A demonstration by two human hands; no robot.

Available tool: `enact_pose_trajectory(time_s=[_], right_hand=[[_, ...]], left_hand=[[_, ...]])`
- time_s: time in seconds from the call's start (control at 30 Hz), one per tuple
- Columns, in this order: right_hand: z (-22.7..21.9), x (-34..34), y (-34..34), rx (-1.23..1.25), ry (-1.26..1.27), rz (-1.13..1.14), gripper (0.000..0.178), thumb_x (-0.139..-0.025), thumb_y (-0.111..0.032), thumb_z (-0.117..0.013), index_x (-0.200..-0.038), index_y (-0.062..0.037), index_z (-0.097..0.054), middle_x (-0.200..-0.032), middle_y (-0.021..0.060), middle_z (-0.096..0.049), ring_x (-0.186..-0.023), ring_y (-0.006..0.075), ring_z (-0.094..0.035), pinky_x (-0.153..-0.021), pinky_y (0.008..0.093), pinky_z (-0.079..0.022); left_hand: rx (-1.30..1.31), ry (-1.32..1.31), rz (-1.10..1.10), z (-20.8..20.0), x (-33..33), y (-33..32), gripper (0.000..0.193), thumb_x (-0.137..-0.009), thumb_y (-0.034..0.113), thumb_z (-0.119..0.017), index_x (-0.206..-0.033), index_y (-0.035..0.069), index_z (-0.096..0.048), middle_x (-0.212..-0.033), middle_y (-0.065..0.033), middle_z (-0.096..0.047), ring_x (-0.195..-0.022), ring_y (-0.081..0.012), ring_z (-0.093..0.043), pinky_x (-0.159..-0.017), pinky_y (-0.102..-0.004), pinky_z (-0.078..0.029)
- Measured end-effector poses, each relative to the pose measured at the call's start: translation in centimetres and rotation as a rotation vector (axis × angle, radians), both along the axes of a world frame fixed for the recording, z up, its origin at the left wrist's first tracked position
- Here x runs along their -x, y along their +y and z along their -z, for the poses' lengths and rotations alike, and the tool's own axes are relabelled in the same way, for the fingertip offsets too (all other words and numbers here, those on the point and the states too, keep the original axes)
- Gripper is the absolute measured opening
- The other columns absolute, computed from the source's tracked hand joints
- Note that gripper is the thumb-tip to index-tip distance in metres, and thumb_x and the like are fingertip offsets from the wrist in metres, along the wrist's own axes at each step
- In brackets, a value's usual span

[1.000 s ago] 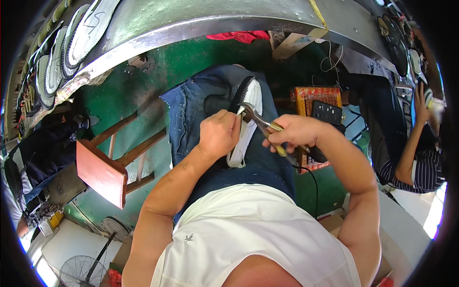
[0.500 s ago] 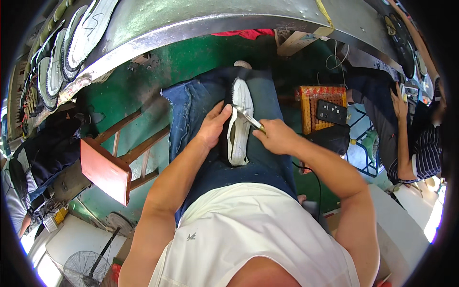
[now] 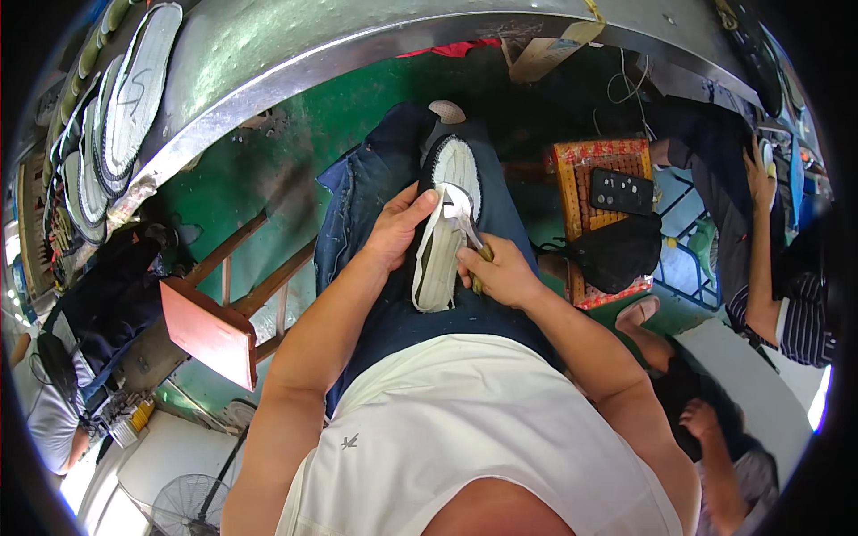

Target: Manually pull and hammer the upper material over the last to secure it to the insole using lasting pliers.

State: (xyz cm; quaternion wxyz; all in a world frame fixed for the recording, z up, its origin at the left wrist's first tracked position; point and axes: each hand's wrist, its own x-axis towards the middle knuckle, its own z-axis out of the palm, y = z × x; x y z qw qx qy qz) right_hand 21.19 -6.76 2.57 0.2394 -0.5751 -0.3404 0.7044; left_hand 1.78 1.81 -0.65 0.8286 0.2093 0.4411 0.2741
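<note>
A shoe (image 3: pixel 459 165) rests sole side up on my lap, its toe pointing away from me. It has a pale ribbed underside, a dark side and stitching around the toe. My left hand (image 3: pixel 399 230) is closed on the shoe's left edge, with the thumb at a white strip near the middle. My right hand (image 3: pixel 505 273) is closed around the handles of metal pincers (image 3: pixel 463 217). The jaws of the pincers lie over the middle of the shoe, beside my left thumb. Whether they grip the strip is hard to make out.
A metal bench (image 3: pixel 295 54) spans the far side, with several pale soles (image 3: pixel 141 89) at its left. A wooden stool (image 3: pixel 210 332) stands left. To the right, a phone (image 3: pixel 622 191) lies on a beaded seat (image 3: pixel 576 183) beside a black bag (image 3: pixel 617 253). People sit at both sides.
The pincers have swung more upright on the shoe, and their jaws show more broadly. My view has shifted a little, and another person has come into sight at the lower right.
</note>
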Motion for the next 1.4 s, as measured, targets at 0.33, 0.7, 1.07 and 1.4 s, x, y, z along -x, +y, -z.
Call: enact_pose_trajectory(time_s=[0.33, 0.7, 1.07, 1.4], right_hand=[[-0.7, -10.8, 3.6, 0.387, 0.361, -0.299, 0.036, -0.1, -0.027, -0.063, -0.113, 0.0056, -0.06, -0.094, 0.0125, -0.069, -0.082, 0.0209, -0.072, -0.052, 0.0281, -0.059], [-7.1, -4.8, 10.5, -0.352, -0.516, -0.657, 0.05, -0.104, -0.041, -0.047, -0.099, 0.0069, -0.063, -0.094, 0.0326, -0.066, -0.091, 0.0515, -0.063, -0.084, 0.0539, -0.049], [-6.8, -8.5, 5.1, -0.044, -0.367, -0.677, 0.026, -0.092, -0.023, -0.064, -0.093, 0.0028, -0.062, -0.078, 0.0203, -0.067, -0.079, 0.0363, -0.068, -0.074, 0.0427, -0.053], [-9.7, -1.8, 3.8, -0.445, -0.81, -1.203, 0.029, -0.093, -0.013, -0.061, -0.111, 0.0089, -0.06, -0.095, 0.0226, -0.069, -0.091, 0.0404, -0.069, -0.078, 0.0453, -0.055]], left_hand=[[-0.043, 0.288, 0.069, -2.4, -2.1, 1.1, 0.038, -0.09, 0.023, -0.073, -0.118, -0.002, -0.065, -0.108, -0.0117, -0.071, -0.094, -0.0189, -0.068, -0.088, -0.0326, -0.052], [-0.057, 0.491, 0.198, -3.2, -2.5, 1.4, 0.055, -0.086, 0.027, -0.075, -0.127, -0.005, -0.057, -0.111, -0.0173, -0.069, -0.098, -0.0242, -0.068, -0.086, -0.0358, -0.054], [0.067, 0.33, 0.281, -2.6, -0.8, 3.0, 0.066, -0.086, 0.022, -0.08, -0.138, -0.006, -0.05, -0.128, -0.018, -0.064, -0.118, -0.0264, -0.062, -0.105, -0.0403, -0.047], [0.029, 0.321, 0.287, -1.5, -1.1, 1.9, 0.064, -0.088, 0.024, -0.079, -0.138, -0.003, -0.049, -0.126, -0.0155, -0.065, -0.116, -0.0235, -0.063, -0.104, -0.0391, -0.048]])
